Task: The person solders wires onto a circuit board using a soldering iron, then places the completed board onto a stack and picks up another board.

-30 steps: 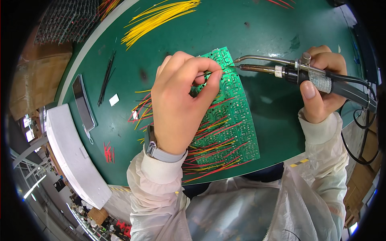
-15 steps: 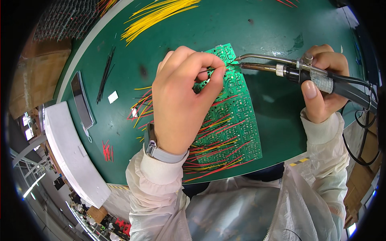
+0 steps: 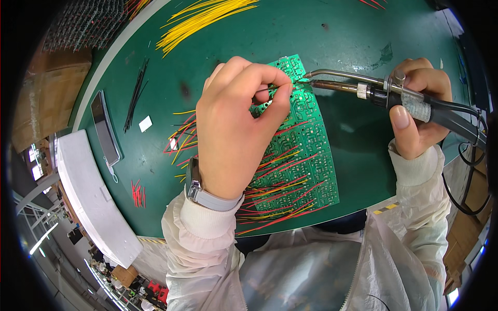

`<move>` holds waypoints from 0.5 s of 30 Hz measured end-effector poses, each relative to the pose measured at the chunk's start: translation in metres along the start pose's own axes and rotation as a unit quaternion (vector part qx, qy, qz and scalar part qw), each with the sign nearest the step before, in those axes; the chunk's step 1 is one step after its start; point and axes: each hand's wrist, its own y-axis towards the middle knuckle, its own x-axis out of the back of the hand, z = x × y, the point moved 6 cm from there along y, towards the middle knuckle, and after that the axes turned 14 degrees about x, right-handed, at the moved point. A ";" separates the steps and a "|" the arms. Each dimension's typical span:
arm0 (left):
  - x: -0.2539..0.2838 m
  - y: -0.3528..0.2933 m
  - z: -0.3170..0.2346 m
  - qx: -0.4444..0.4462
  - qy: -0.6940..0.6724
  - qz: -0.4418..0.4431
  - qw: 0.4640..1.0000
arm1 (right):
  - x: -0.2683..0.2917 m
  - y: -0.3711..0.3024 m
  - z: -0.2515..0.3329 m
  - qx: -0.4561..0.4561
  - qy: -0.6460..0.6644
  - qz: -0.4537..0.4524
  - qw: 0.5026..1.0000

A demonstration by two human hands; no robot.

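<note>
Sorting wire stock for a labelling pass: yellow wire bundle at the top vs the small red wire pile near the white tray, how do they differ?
The yellow wire bundle is long strands; the red wire pile is short cut pieces. Yellow is a large fanned heap, red only a handful. Yellow lies at the far edge of the green mat, red at the near left. Both lie loose, untouched by either hand.

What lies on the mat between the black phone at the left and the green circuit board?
In the head view, between the black phone and the green circuit board: a small white paper scrap, then loose red and yellow wire ends.
</note>
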 end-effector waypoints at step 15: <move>0.001 0.000 -0.002 0.002 0.009 -0.003 1.000 | -0.001 0.001 0.000 -0.028 -0.002 0.000 1.000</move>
